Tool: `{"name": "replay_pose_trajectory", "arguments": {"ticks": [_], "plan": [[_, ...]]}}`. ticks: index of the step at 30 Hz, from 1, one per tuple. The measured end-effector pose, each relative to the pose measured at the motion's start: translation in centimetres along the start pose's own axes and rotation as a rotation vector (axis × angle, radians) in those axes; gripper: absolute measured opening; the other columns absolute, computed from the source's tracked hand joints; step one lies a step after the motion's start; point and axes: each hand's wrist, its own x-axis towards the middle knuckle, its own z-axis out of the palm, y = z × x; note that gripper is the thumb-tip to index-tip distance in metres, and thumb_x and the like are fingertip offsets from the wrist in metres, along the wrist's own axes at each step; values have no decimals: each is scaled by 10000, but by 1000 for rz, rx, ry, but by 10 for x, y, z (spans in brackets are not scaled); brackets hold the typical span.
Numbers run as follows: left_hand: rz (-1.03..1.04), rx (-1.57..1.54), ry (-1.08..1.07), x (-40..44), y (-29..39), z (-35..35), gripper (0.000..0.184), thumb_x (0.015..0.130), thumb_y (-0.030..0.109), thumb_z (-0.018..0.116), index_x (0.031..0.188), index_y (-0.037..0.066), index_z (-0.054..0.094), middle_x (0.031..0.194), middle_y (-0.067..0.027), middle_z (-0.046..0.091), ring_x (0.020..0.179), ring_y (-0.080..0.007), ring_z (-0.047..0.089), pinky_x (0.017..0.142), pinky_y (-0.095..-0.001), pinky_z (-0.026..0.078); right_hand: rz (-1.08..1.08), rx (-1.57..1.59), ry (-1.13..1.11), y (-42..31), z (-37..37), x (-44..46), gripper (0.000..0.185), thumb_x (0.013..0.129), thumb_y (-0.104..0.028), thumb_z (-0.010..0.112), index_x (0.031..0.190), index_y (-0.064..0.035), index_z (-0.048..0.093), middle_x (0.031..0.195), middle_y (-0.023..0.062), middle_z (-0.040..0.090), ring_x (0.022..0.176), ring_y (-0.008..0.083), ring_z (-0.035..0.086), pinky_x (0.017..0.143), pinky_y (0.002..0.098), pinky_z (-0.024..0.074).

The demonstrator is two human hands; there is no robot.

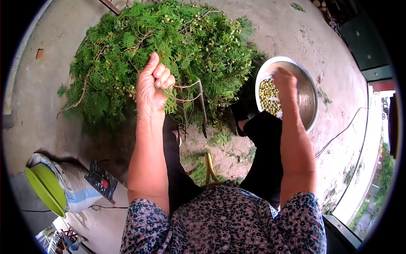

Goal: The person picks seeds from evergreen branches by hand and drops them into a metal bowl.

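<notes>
Branches (127, 46), a big leafy green heap of them, on the gray floor (296, 34) from the upper left to the upper middle of the frame. Tiny round green balls (165, 19) here and there in the heap. Left hand (153, 82) in front of the heap, left of the middle, curled up tight around a thin twig (186, 87), thumb pointing up. At the twig's other end, a brown stick (201, 106), near the middle of the frame. Right hand (286, 84) at the upper right, over a big shiny metal bowl (312, 82), fingers bent down and a bit blurry. Too hard to tell whether holding on or letting go. Inside the bowl, lots of yellow-green balls (266, 95), bunched along the left side. Down below, two black pant legs (264, 146) spread apart, with a dark shoe (237, 122) near the bowl. Between the legs, a bent yellow bar (208, 165) and bits of green leaf (198, 173) on the floor. At the bottom, a flowery shirt (228, 220) with short sleeves. At the lower left, a bright green tub (44, 190) tipped on its side, just beside a white and blue sack (80, 190), with a dark bag (101, 180) next to it.
</notes>
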Motion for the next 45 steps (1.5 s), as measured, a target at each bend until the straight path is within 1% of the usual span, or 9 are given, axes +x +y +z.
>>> {"name": "replay_pose_trajectory", "arguments": {"ticks": [4,12,18,20,24,31,34,39,45], "plan": [[-53,-117,-33,0,5,-3,452,904,297,487,520,98,357,450,20,293,351,-104,256,356,-233,250,126,-500,-598,26,76,-55,532,759,-100,642,1241,-10,437,1246,148,483,1150,260,450,1008,358,338],[106,-182,18,-5,25,-14,476,894,366,478,503,115,374,411,30,317,314,-98,306,327,-229,279,267,-267,-662,127,93,-140,253,653,-88,635,879,25,621,726,100,635,649,156,580,615,297,475],[267,-160,-129,2,67,-64,430,903,390,455,609,76,470,482,-27,433,442,-134,453,410,-232,372,616,-25,-655,-1,67,-173,223,794,-111,588,957,38,552,725,66,567,510,125,557,380,240,445],[379,-28,200,-16,46,-8,349,880,379,507,809,42,558,653,-78,592,513,-173,547,456,-243,421,417,-77,-601,-45,42,-178,225,852,-170,547,947,33,530,685,59,529,498,123,513,385,231,394],[297,299,280,-15,29,-14,579,831,344,605,1252,18,377,1107,-75,540,937,-168,540,745,-272,444,187,168,-190,-82,-41,-176,254,898,-244,495,931,4,542,639,37,506,442,118,466,370,239,369],[200,239,300,-1,27,-43,332,802,226,658,1046,24,556,919,-47,608,763,-130,563,644,-238,460,322,156,648,4,-310,-258,207,807,-264,594,752,-70,548,584,5,468,436,93,400,367,198,312],[205,256,313,-2,30,-50,303,806,224,654,1025,37,560,901,-35,611,753,-122,564,639,-237,460,11,340,847,156,-614,-398,169,765,-258,573,808,-95,582,624,-16,477,529,140,443,494,226,390],[242,212,325,-6,38,-56,258,823,214,634,1006,46,562,873,-29,609,734,-124,563,623,-237,457,385,2,1569,110,-556,-515,244,810,-241,536,952,-43,527,798,52,509,704,198,491,631,289,429],[288,142,358,-14,46,-58,173,829,197,621,920,64,556,838,-39,608,715,-149,567,613,-254,458,23,-64,1227,74,-494,-382,356,864,-220,492,1125,20,460,1005,134,548,914,267,549,796,365,474]]}}
